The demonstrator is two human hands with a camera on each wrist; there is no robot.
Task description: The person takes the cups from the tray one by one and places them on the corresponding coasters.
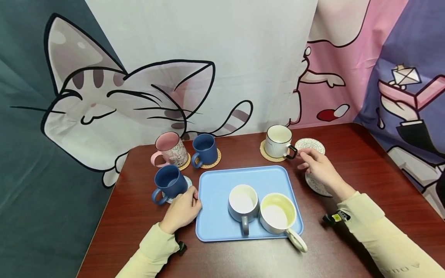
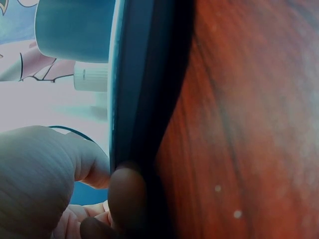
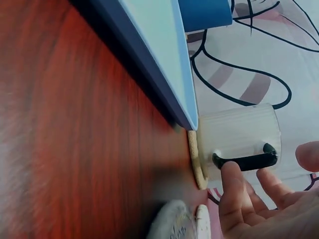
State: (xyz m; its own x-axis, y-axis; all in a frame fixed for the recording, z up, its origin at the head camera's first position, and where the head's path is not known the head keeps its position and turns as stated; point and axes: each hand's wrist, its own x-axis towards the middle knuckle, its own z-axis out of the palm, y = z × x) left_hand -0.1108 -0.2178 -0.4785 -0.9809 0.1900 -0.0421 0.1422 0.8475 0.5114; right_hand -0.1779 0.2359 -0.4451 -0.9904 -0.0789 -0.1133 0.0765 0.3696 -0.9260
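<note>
My left hand (image 1: 182, 208) pinches the left rim of the light blue tray (image 1: 213, 206), thumb above and a fingertip under the edge in the left wrist view. On the tray stand a grey mug (image 1: 243, 204) and a pale yellow mug (image 1: 278, 214), whose handle hangs over the front rim. My right hand (image 1: 321, 170) is at the black handle of a white ribbed mug (image 1: 278, 141) on a round coaster. In the right wrist view, the fingertips (image 3: 232, 172) are at the handle while the thumb stays apart from it.
Left of the tray, on coasters, are a pink patterned mug (image 1: 172, 148), a blue mug (image 1: 205, 150) and another blue mug (image 1: 170, 180). Two patterned coasters lie by my right hand, one behind (image 1: 310, 144), one partly under it (image 1: 317, 187). A printed cloth hangs behind the table.
</note>
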